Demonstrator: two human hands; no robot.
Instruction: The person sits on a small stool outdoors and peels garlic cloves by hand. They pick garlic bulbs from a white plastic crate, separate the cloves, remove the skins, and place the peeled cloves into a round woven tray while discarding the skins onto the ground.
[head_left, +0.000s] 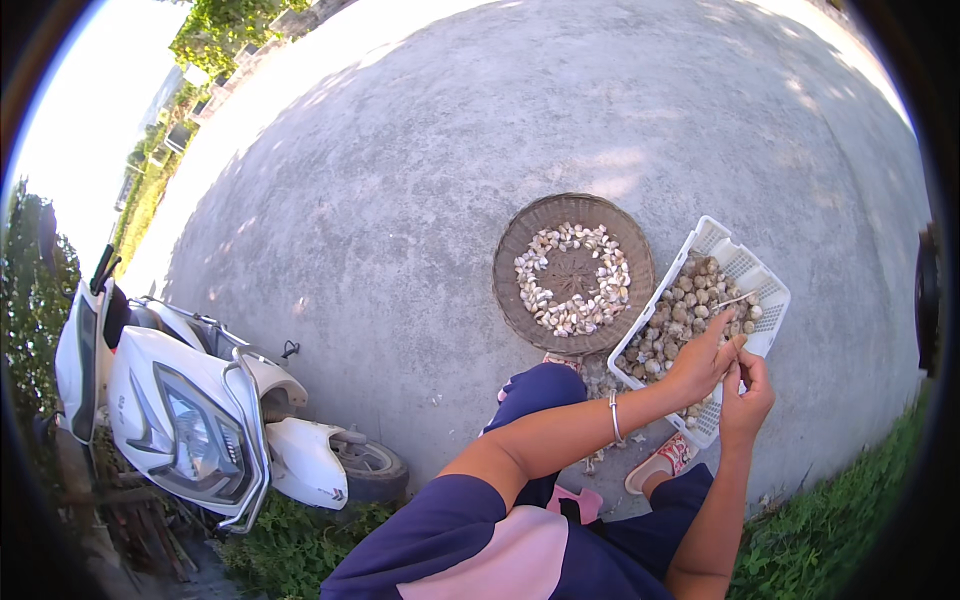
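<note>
My left hand (701, 367) and my right hand (746, 397) meet at the fingertips over the near right side of a white plastic basket (772, 304). Their thumbs and fingers are pinched together; anything small between them is hidden. Inside this perforated, rectangular basket lies a heap of whole garlic bulbs (675, 307), with a pale dry stalk (735, 300) on top, close to my left index finger. To the left stands a round woven basket (517, 319). Separated garlic cloves (585, 319) form a ring around its bare centre.
A white motor scooter (187, 412) stands at the left, its front wheel (371, 469) towards me. Bits of garlic skin (637, 436) litter the concrete ground (390, 187) by my patterned shoe (671, 456). Grass (840, 517) borders the right, and a dark round object (928, 300) sits at the far right rim.
</note>
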